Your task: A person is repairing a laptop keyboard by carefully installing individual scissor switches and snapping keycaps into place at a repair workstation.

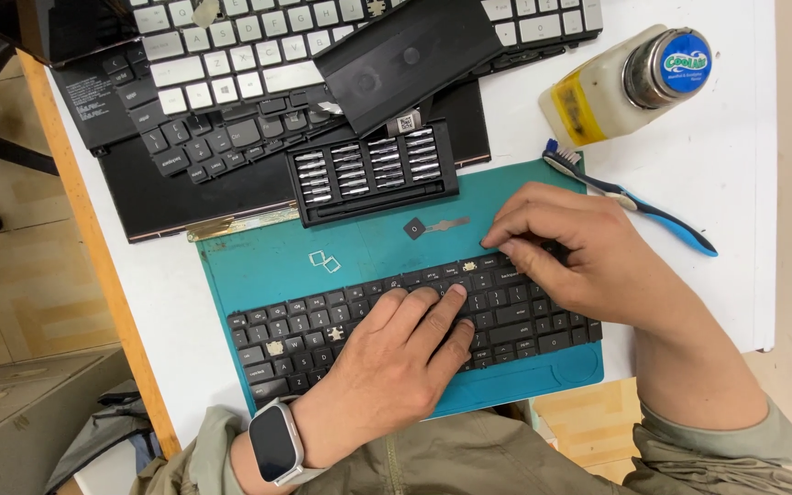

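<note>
While both hands rest flat, fingers loose, black keyboard (368, 321) lies beneath left hand (396, 353), right hand (579, 252)

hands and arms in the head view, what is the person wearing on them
Both hands, the left hand and the right hand, are bare, no gloves or rings that show. The left wrist carries a smartwatch with a dark rectangular screen, pale case and light band. Both forearms come out of loose olive-green sleeves pushed back from the wrists.
</note>
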